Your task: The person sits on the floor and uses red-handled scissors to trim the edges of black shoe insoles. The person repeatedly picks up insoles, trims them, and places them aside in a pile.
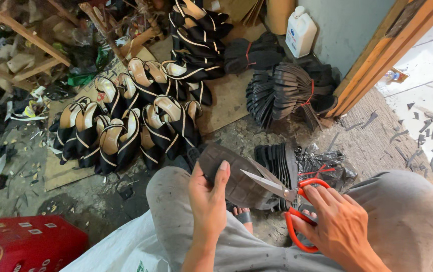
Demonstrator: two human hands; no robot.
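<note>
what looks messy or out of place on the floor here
Dark offcut slivers lie scattered over the floor on the right, spilling onto the white tiles. On the left, paper and scrap litter is strewn around the black shoe uppers. The hands themselves look orderly: the left hand grips a dark sole, the right hand holds red-handled scissors.

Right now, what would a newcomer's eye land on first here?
Probably the red-handled scissors in the right hand, blades open against a dark shoe sole held by the left hand. Next, the heap of black-and-tan shoes on cardboard at upper left.
</note>
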